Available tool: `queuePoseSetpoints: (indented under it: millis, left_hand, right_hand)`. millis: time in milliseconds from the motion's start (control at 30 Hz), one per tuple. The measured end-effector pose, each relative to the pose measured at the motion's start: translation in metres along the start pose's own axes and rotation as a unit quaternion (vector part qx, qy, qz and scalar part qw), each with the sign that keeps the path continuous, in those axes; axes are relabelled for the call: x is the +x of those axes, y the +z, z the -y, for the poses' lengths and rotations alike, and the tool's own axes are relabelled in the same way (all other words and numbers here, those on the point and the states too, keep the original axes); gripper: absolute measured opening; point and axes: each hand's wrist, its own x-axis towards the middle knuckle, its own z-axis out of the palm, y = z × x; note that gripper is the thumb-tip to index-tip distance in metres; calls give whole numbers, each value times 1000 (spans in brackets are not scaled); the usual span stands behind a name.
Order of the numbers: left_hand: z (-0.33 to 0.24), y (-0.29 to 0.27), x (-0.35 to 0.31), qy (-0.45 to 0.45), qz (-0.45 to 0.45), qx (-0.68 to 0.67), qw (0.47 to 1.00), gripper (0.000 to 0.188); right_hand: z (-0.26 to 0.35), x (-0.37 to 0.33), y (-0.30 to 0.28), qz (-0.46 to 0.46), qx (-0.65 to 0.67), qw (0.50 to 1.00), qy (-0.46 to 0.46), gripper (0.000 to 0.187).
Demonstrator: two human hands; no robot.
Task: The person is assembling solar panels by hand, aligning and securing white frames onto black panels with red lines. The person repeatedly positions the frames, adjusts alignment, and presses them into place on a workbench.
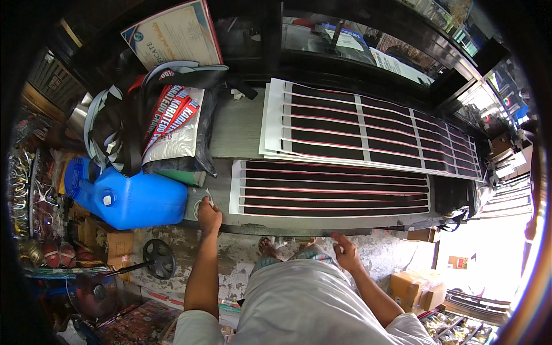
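Head view, and here's my left hand (pixel 209 217) at the near edge of the table (pixel 234 129), fingers drawn in by a small pale loop (pixel 197 209); whether they're pinching it, I can't tell. My right hand (pixel 347 253) is just off the edge, fingers half curled, grip unclear. The lower striped sheet (pixel 333 192) lies flat, striped stack (pixel 379 129) beyond it, blue jug (pixel 146 198) left.

Shop: hanging wares (pixel 22 184), cardboard boxes (pixel 406 288)

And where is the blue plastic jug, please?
In the head view, the blue jug is at the left, beside the left hand, just below the silvery bag.
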Motion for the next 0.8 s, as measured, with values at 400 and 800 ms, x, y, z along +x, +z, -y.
queuePoseSetpoints:
  millis: [400,800]
  left_hand:
    - [-132,-62,-159,-7,435,-529,728,31]
    - [-187,-33,-211,-7,405,-475,781,35]
  right_hand:
    - [98,31,24,108,113,988,-5,46]
    - [144,121,-18,280,115,952,-41,15]
